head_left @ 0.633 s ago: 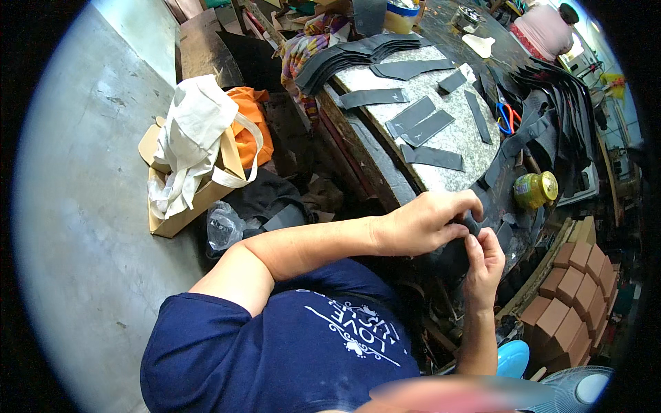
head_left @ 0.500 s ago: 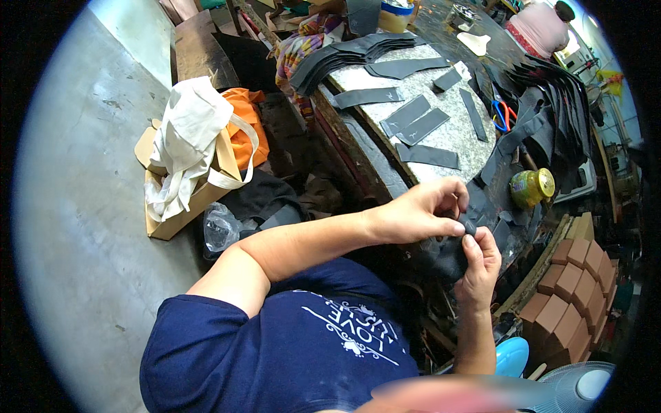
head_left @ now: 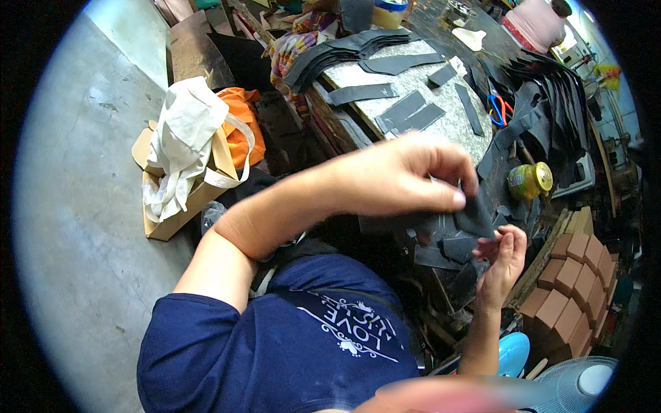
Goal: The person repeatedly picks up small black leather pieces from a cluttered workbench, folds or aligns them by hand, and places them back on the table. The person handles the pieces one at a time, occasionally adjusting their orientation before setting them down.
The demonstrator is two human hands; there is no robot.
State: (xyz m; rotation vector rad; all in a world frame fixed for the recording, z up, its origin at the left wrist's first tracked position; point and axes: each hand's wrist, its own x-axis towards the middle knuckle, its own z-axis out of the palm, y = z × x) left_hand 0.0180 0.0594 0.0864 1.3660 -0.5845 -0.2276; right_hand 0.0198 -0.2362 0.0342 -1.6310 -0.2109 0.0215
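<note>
A dark, leather-like piece (head_left: 474,217) hangs from my left hand (head_left: 420,172), pinched between thumb and fingers above the table's near edge. Its lower corner reaches the fingertips of my right hand (head_left: 504,265), whose fingers are loosely curled and apart. Whether they touch that corner is hard to make out. Below both hands lie more dark pieces (head_left: 458,248). Beyond my left hand, a speckled stone slab (head_left: 420,72) carries several cut dark strips (head_left: 363,93), some with light marks. A layered stack of dark pieces (head_left: 337,58) lies along the slab's far left edge.
Scissors (head_left: 497,110) with blue and red handles lie right of the slab, near a yellow-lidded jar (head_left: 530,180) and a dark pile (head_left: 551,93). Brown blocks (head_left: 571,296) are stacked at right, above a fan (head_left: 585,378). A carton (head_left: 182,210) holding white cloth stands left. Another person (head_left: 537,27) sits far right.
My left hand has risen toward the camera with the dark piece, which now shows more fully. My right hand has moved right and slightly down, its fingers loosened from their pinch.
</note>
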